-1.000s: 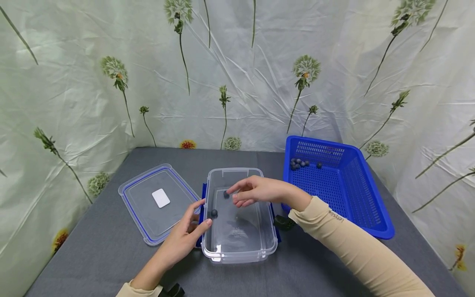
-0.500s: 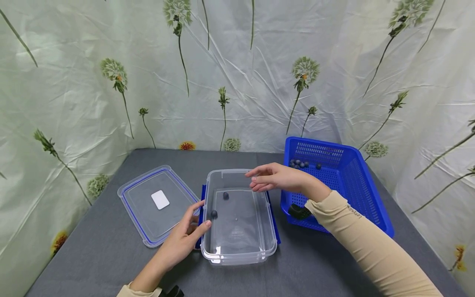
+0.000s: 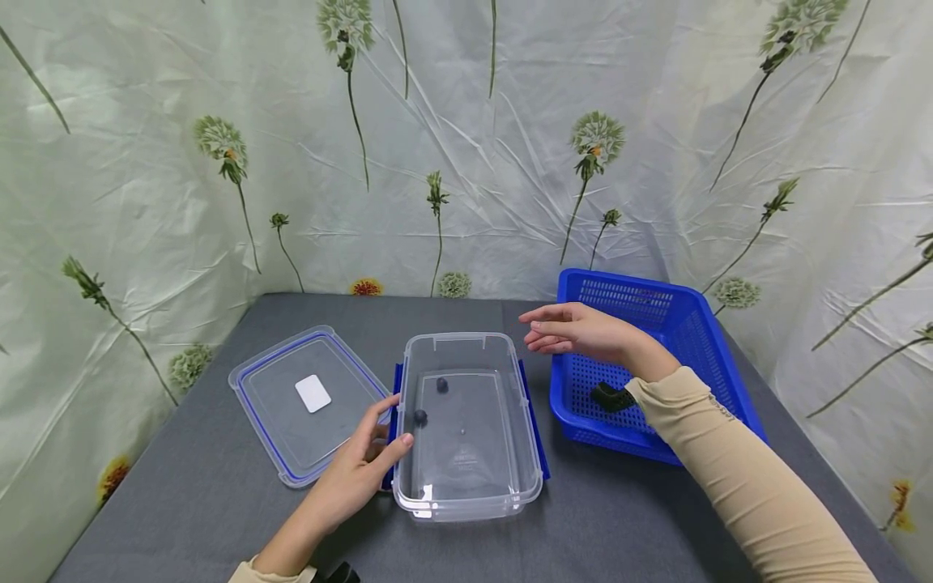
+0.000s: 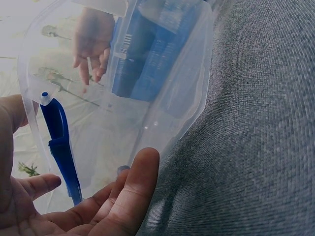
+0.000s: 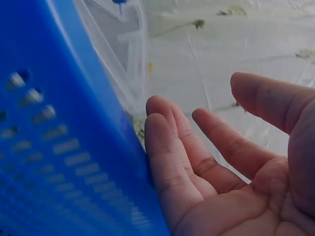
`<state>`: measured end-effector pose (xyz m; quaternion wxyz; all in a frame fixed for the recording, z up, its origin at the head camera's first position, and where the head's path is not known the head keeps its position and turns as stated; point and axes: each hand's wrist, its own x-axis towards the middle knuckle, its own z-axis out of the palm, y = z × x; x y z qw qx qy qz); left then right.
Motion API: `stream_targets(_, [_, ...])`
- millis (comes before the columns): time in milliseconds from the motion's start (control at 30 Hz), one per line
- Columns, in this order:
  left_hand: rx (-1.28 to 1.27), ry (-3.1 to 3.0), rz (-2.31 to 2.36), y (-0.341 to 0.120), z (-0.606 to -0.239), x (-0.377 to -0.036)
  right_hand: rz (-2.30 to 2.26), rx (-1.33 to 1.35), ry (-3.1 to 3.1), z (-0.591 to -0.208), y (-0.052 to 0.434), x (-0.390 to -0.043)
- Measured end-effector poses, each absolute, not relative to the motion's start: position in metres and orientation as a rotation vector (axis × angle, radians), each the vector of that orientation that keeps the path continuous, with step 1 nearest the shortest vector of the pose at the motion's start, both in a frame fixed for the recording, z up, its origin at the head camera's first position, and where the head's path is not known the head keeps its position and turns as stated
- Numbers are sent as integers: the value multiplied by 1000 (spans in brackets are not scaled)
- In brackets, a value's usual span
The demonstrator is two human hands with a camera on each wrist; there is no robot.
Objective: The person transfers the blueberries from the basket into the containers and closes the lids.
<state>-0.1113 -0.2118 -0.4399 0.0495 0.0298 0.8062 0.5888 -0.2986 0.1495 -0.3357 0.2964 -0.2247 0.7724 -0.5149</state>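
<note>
Surveying from the grey table (image 3: 182, 502) down, I note the blue basket (image 3: 717, 389) at right, the clear container (image 3: 466, 486) at centre with its lid (image 3: 270, 413) beside it, and two blueberries (image 3: 441, 385) inside. My left hand (image 3: 357, 474) rests on the container's left wall, fingers relaxed; my right hand (image 3: 579, 332) hovers spread and empty over the basket's near-left corner. Risk, in my judgement: berries, being small and round, roll from a loose pinch, or the sleeve nudges the basket.

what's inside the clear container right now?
Two small dark balls lie in the clear container, near its left wall. The rest of its floor shows bare. The left hand rests at its left rim.
</note>
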Motion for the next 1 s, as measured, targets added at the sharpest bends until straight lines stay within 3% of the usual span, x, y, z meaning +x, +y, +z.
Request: stream_targets(1000, [68,2465,1796,-210,-441,-112,-1583,-178,2192,-354,258,-335])
